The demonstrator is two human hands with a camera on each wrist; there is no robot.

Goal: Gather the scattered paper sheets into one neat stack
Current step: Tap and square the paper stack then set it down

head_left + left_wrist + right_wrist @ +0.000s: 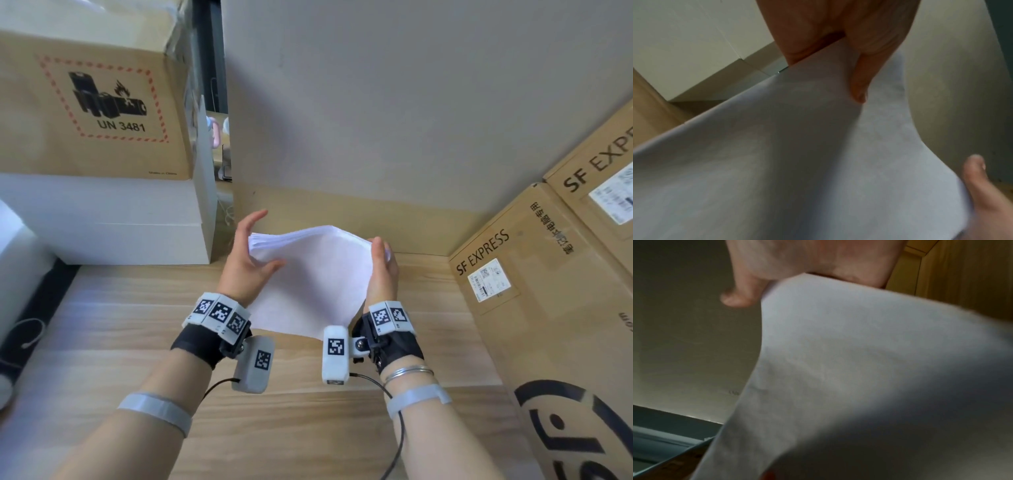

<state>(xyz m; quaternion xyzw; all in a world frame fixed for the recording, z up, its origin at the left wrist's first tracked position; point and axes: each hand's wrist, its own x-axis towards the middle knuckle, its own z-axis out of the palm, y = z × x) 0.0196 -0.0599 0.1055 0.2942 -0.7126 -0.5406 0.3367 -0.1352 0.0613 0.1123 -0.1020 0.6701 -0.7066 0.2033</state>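
A stack of white paper sheets [308,274] is held tilted above the wooden table [137,325], bowed across its top edge. My left hand [246,255] holds its left edge, thumb lying on the front sheet and fingers stretched up behind. My right hand [383,270] grips the right edge, thumb in front. In the left wrist view the paper stack [777,146] fills the frame under the left hand [859,73]. In the right wrist view the paper stack [859,353] hangs below the right hand [797,259]. The stack's bottom edge is hidden behind my wrists.
A cardboard box marked UN 3481 [102,109] sits on white foam blocks [102,219] at the left. SF Express cartons [534,291] line the right side. A grey panel [394,102] stands close behind the paper.
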